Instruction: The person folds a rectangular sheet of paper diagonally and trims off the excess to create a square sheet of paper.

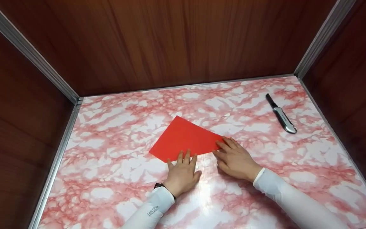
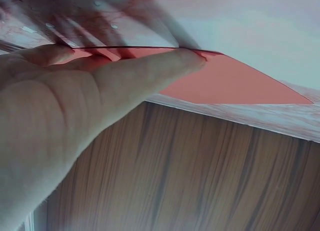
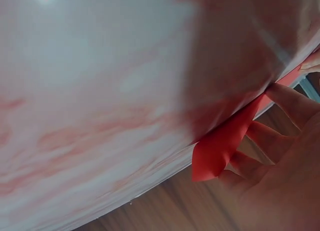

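A red sheet of paper (image 1: 186, 136), folded into a kite-like shape, lies on the table with its narrow end toward the right. My left hand (image 1: 182, 176) rests at its near edge, fingers spread and fairly straight, fingertips on the paper. In the left wrist view the thumb (image 2: 150, 73) reaches along that same edge. At the narrow right end, my right hand (image 1: 235, 160) touches the paper with extended fingers. The right wrist view shows these fingers (image 3: 267, 141) spread across the paper's pointed end (image 3: 220, 148).
A utility knife (image 1: 281, 116) with a grey and black handle lies at the back right, its dark blade pointing away. Wood-grain panels (image 1: 183, 44) wall the table (image 1: 113, 187) at the back and both sides, with metal strips along the edges.
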A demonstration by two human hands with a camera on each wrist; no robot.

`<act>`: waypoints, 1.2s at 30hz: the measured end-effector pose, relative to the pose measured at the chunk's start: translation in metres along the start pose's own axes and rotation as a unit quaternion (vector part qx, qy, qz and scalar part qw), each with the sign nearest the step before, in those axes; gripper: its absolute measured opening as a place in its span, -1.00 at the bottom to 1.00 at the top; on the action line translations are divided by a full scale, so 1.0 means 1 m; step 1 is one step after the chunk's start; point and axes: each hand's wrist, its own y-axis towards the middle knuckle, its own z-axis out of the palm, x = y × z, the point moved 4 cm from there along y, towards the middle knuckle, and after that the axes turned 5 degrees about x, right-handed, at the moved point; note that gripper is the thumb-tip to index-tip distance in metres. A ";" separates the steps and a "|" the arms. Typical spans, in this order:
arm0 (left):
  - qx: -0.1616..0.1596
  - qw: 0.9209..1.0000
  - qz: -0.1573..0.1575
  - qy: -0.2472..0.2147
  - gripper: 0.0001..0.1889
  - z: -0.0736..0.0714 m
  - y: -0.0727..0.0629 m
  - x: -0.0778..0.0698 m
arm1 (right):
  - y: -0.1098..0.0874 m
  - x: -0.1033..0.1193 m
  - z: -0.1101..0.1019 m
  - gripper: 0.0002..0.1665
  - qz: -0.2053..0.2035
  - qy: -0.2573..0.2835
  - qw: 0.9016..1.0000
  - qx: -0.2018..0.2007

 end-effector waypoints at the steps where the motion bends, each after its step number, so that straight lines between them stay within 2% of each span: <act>1: -0.001 1.000 0.000 0.000 -0.27 0.000 0.000 0.000 | 0.000 -0.001 0.000 -0.45 -0.001 -0.001 1.000 -0.001; 7: -0.003 1.000 0.002 0.005 -0.26 0.001 0.001 -0.001 | -0.002 -0.003 0.000 -0.45 0.001 0.004 1.000 0.002; 17: -0.002 1.000 0.004 0.011 -0.26 0.000 0.000 -0.002 | -0.010 -0.017 -0.003 -0.48 0.033 0.018 0.999 -0.001; 25: -0.007 1.000 0.009 0.011 -0.26 0.000 0.000 -0.004 | -0.014 -0.021 -0.006 -0.49 0.033 0.022 0.999 -0.014; 36: -0.004 1.000 0.003 0.006 -0.26 0.001 -0.001 -0.001 | -0.024 -0.035 -0.006 -0.46 0.054 0.014 0.998 -0.015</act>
